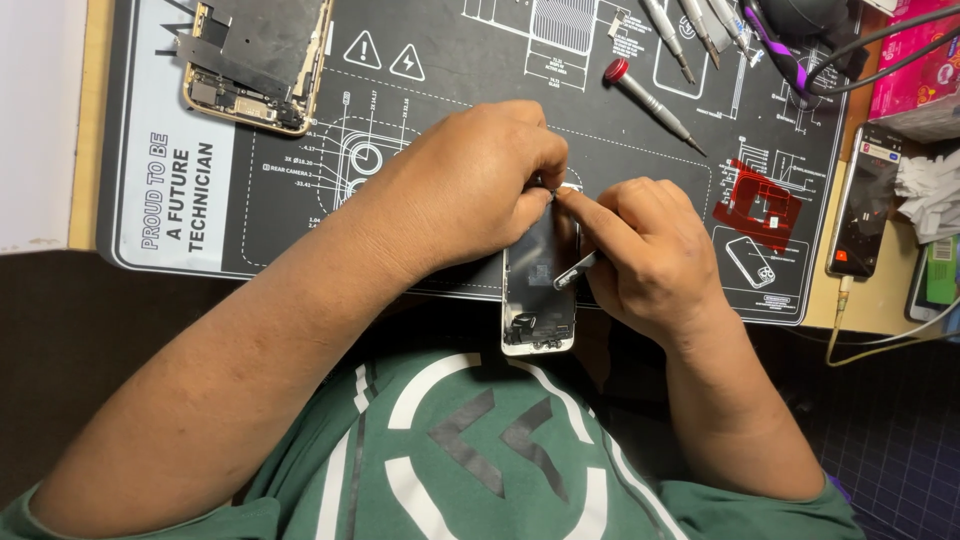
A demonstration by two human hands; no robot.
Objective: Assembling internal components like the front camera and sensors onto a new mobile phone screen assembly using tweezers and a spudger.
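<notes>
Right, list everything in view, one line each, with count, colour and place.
Work mat: one, black with white drawings, covers the table.
Phone screen panel: one, white-edged, under both hands at the mat's near edge.
Opened phone body: one, gold, far left of mat.
Screwdriver: one, red-capped, far middle.
More thin tools: several, grey, far right.
Red part: one, right of mat.
Phone: one, dark, beyond the mat's right edge.
Left hand: on the panel's top.
Right hand: holding a thin metal tool against the panel.
</notes>
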